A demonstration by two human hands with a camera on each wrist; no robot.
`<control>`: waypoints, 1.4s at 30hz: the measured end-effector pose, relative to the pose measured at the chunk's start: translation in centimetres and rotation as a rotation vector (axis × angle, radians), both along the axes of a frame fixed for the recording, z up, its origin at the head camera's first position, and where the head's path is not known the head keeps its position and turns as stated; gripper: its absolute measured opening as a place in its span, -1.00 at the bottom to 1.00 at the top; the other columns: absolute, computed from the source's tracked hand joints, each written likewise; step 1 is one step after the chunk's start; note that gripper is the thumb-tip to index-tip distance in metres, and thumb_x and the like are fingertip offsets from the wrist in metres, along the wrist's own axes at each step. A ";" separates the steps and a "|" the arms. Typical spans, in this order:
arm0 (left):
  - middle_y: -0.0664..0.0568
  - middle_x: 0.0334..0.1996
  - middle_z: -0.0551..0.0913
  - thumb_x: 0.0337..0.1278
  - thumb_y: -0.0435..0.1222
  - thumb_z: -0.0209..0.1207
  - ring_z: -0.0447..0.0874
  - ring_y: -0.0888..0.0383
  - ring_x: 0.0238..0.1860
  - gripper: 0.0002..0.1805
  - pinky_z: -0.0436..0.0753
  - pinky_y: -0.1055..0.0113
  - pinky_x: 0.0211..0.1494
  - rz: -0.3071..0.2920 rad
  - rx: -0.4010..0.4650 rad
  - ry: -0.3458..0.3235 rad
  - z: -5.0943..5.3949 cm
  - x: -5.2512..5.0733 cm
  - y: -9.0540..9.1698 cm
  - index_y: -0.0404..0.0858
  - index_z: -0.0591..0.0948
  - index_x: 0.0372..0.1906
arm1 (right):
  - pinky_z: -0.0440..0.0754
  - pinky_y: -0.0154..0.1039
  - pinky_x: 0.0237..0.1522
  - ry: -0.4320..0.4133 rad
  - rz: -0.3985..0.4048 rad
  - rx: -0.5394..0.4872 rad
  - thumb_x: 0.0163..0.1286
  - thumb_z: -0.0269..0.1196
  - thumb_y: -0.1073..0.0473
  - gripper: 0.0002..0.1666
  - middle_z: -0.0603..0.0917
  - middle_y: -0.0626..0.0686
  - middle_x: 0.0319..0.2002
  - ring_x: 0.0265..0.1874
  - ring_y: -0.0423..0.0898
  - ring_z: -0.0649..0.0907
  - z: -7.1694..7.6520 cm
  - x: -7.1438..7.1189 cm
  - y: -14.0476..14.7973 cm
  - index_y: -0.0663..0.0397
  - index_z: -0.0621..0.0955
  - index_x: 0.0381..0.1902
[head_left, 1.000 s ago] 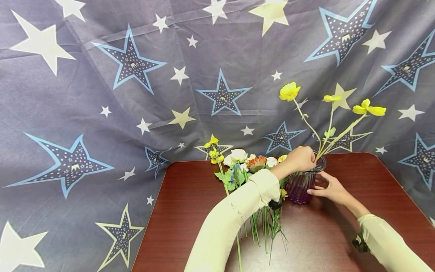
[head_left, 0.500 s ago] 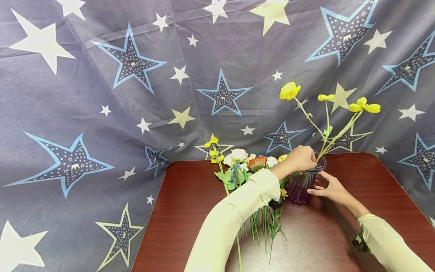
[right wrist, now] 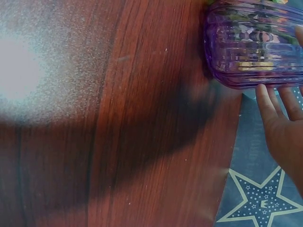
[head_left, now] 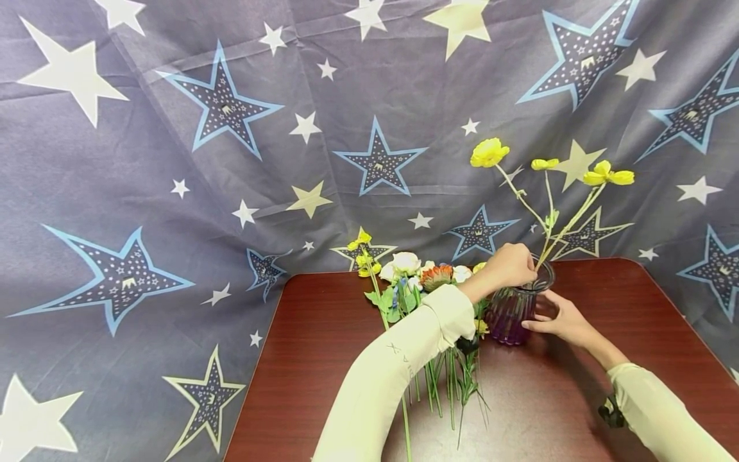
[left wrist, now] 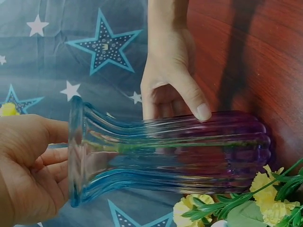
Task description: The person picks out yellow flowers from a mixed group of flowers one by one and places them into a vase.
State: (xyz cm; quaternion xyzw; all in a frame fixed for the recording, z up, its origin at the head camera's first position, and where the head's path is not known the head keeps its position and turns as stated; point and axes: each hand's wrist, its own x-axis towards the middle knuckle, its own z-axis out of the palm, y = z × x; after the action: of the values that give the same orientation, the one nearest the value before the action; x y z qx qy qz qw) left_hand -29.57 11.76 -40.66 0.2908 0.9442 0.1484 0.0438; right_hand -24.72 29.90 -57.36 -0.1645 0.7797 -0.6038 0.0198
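Note:
A ribbed glass vase (head_left: 509, 321), clear blue at its flared mouth and purple at its base, stands upright on the table. At its rim my left hand (head_left: 511, 265) pinches the stem of a branching yellow flower (head_left: 489, 153), whose three blooms spread above. Through the glass in the left wrist view, a green stem (left wrist: 199, 144) runs down inside the vase. My right hand (head_left: 564, 318) holds the vase's right side; in the left wrist view its thumb (left wrist: 203, 111) lies against the glass. The left fingertips are partly hidden behind the rim.
Left of the vase lies a row of flowers, with white roses (head_left: 406, 263), an orange bloom (head_left: 436, 278) and a long yellow-flowered stem (head_left: 382, 314). Their stems point toward the table's front. A star-patterned cloth (head_left: 277, 160) hangs behind the reddish-brown table (head_left: 323, 333).
The yellow blooms have shifted left, the right-hand ones the most, as my left hand moves the stem slightly at the rim. My right hand and the vase stay in place.

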 end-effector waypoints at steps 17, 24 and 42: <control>0.26 -0.60 0.70 0.33 -0.17 0.26 0.58 0.40 -0.59 -0.85 0.52 0.61 -0.39 -0.029 0.069 -0.026 2.1 0.0 -1.6 -0.02 0.81 -0.30 | 0.67 -0.55 0.00 0.011 0.013 -0.036 0.18 0.44 0.48 -0.19 0.64 -0.45 -0.01 -0.03 -0.49 0.66 0.0 0.1 -0.1 -0.20 0.44 0.29; 0.25 -0.47 0.76 0.30 -0.24 0.24 0.60 0.39 -0.51 -0.84 0.51 0.63 -0.35 -0.048 0.137 -0.026 2.8 -0.4 -3.1 -0.07 0.82 -0.22 | 0.72 -0.48 -0.03 0.009 0.038 -0.111 0.15 0.40 0.57 -0.13 0.67 -0.41 0.00 -0.03 -0.45 0.68 0.0 0.0 -0.3 -0.33 0.45 0.25; 0.21 -0.39 0.81 0.31 -0.25 0.22 0.58 0.34 -0.52 -0.81 0.50 0.59 -0.42 0.022 0.213 -0.040 3.6 -0.4 -7.4 -0.07 0.84 -0.21 | 0.71 -0.49 -0.02 0.009 0.029 -0.096 0.14 0.42 0.55 -0.15 0.65 -0.44 -0.01 -0.03 -0.47 0.67 0.1 0.0 -0.4 -0.28 0.45 0.25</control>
State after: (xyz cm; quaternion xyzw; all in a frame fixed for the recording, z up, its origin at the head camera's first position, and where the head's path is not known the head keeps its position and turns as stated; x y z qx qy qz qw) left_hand -29.99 4.36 -37.10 0.2802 0.9253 0.2540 0.0299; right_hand -24.70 29.53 -57.24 -0.1794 0.7473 -0.6396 0.0170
